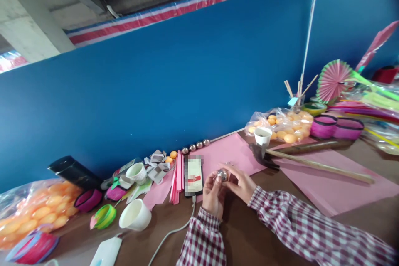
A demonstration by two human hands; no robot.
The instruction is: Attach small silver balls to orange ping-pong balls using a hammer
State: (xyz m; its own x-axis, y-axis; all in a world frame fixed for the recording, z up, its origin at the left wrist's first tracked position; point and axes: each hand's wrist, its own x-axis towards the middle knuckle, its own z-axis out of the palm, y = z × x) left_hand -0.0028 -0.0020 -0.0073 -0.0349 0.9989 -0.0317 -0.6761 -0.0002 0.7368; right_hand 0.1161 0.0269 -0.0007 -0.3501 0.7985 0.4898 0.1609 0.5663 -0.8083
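A shiny silver ball (222,174) is between my two hands, above the brown table. My left hand (213,194) grips it from the near left, thumb on its front. The fingers of my right hand (239,182) are curled against its right side and top. Just behind my hands, a few tiny shiny bits (230,163) lie on a pink sheet (229,148). A phone (193,176) with a lit screen rests left of my left hand. Several more silver balls (199,145) stand in a row beyond the phone, by the blue wall.
A hammer (321,166) and a bag of orange balls (289,126) lie to the right, near a white cup (262,136). Leftward are pink strips (177,178), another cup (135,215), a power bank (107,252) and a cable (174,230). A blue partition (174,79) rises behind.
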